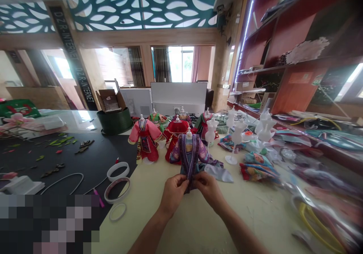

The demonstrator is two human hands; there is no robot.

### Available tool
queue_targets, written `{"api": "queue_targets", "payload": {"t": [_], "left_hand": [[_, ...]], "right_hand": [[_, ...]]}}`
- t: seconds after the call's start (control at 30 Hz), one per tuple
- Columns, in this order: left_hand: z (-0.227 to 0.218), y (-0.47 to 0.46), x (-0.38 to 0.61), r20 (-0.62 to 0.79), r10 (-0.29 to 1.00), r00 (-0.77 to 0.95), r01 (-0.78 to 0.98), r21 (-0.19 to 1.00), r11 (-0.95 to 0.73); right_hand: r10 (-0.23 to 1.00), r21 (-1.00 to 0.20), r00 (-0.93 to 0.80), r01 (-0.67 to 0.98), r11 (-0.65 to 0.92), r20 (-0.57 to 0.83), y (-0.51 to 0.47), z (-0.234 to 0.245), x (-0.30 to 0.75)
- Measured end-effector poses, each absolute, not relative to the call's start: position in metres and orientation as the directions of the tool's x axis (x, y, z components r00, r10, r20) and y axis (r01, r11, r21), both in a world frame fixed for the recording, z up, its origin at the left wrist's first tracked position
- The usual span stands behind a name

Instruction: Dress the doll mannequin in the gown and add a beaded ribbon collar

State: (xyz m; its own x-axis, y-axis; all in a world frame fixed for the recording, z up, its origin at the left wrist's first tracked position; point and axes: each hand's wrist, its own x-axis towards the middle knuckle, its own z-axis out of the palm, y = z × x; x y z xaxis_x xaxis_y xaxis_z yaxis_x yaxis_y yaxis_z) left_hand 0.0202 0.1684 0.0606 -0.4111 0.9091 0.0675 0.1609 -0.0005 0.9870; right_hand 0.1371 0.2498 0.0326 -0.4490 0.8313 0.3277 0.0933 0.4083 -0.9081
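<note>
You are working on a small doll robe [189, 152] dressed on a white mannequin bust whose round knob pokes up above the collar; it stands upright on the pale table top [193, 235], its front turned toward you. Its body is deep purple, its wide lilac sleeves carry a flowered print and hang out to both sides, and a long dark purple front panel with lighter stripes drops down the middle. The lower end of that panel is pinched between your left hand [173, 191] and your right hand [208, 188], which meet there
</note>
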Motion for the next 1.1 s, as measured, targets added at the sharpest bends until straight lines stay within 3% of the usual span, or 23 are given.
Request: {"api": "queue_targets", "payload": {"t": [0.33, 0.7, 1.1], "left_hand": [[0.063, 0.163, 0.009, 0.131, 0.870, -0.475, 0.290, 0.957, 0.015], [0.057, 0.169, -0.001, 0.061, 0.913, -0.403, 0.236, 0.971, 0.039], [0.051, 0.172, -0.006, 0.082, 0.896, -0.436, 0.335, 0.939, 0.077]], "right_hand": [[0.885, -0.942, -0.378, 0.081, 0.326, 0.273, 0.262, 0.030, 0.147], [0.869, -0.983, -0.467, -0.004, 0.185, 0.165, 0.267, 0.023, 0.144], [0.879, -0.984, -0.455, 0.034, 0.173, 0.139, 0.270, 0.017, 0.142]]}}
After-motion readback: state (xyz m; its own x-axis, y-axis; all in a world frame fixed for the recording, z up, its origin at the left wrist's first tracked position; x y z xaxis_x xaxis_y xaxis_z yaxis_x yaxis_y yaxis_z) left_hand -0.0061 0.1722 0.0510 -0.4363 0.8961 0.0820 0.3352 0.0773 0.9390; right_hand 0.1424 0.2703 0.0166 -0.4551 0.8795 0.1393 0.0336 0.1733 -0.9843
